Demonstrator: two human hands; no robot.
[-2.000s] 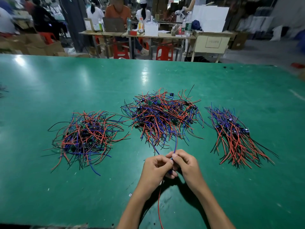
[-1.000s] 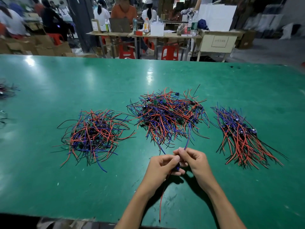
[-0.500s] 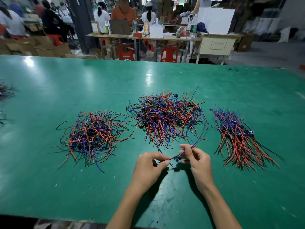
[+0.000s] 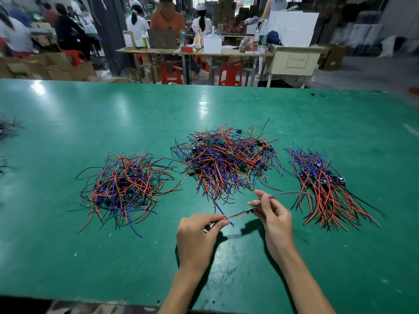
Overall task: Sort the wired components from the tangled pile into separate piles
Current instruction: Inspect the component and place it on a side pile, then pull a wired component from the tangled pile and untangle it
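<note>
Three piles of red, blue and black wired components lie on the green table: a loose left pile, a tangled middle pile, and a combed right pile. Just in front of the middle pile I hold one wired component stretched between both hands, above the table. My left hand pinches its red and black wires. My right hand pinches it at the small circuit board, and its blue wire arcs from there toward the right pile.
A few more wires lie at the table's far left edge. Beyond the far edge stand work tables, red stools, cardboard boxes and several seated people.
My hands have drawn apart, stretching the component out level. The right hand has moved right and up with the board end; the blue wire now swings toward the right pile.
</note>
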